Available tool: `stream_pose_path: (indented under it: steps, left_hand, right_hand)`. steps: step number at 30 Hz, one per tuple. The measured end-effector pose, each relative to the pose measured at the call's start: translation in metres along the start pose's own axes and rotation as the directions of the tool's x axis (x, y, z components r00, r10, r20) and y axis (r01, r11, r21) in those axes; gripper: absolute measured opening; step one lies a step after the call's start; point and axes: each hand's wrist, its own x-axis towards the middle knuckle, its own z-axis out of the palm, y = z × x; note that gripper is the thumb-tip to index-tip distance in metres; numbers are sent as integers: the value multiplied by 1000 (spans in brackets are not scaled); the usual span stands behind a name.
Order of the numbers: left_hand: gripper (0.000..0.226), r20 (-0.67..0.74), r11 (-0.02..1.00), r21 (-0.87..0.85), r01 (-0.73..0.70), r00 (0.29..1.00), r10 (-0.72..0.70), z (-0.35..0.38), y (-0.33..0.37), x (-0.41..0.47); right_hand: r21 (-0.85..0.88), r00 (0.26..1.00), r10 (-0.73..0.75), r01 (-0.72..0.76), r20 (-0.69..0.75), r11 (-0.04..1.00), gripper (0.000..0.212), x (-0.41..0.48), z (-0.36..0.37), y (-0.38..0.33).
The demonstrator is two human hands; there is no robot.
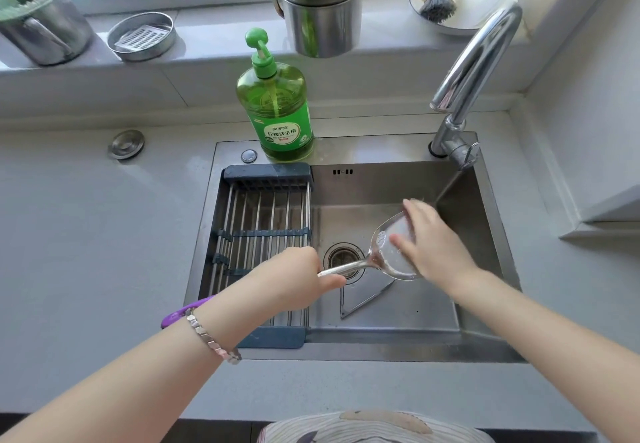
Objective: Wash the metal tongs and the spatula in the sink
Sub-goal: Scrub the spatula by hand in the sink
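The left hand (304, 269) is curled tight round the handle of the spatula (388, 255). It holds the spatula over the sink (485, 234) with the blade out to its right, where the right hand (433, 245) clasps it, thumb on the near face and fingers behind the far edge. Rubbing it well calls, I judge, for a firm, level left grip while the right thumb works across the whole face and down the neck, then a rinse under the tap (478, 58) above the right hand, which shows no stream I can make out. The purple-ended thing (180, 312) under the left wrist may be the other tool to wash; I cannot tell.
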Motion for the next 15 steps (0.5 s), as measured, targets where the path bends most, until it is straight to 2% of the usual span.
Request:
stream_pose_path:
  steps: [2, 4, 7, 9, 12, 15]
  left_hand:
    - [47, -18, 1000, -5, -10, 1000, 10, 1, 5, 2]
    - [48, -18, 1000, -1, -9, 1000, 9, -1, 6, 5]
    - [49, -7, 1000, 3, 5, 1000, -5, 1, -1, 5]
    - [49, -16, 1000, -11, 17, 1000, -17, 4, -4, 4]
    - [48, -35, 1000, -21, 17, 999, -18, 6, 4, 6]
    - [46, -40, 1000, 1, 25, 999, -25, 2, 7, 9]
  right_hand:
    - [-248, 958, -286, 284, 28, 926, 79, -16, 18, -10]
    - [-345, 907, -398, 420, 136, 839, 88, -33, 33, -9]
    - [-441, 879, -425, 476, 216, 761, 88, -41, 29, 16]
    - [-517, 889, -415, 452, 193, 727, 87, -33, 18, 30]
    - [-513, 929, -337, 367, 154, 776, 94, -21, 19, 20]
    - [-417, 913, -356, 408, 200, 812, 90, -31, 33, 3]
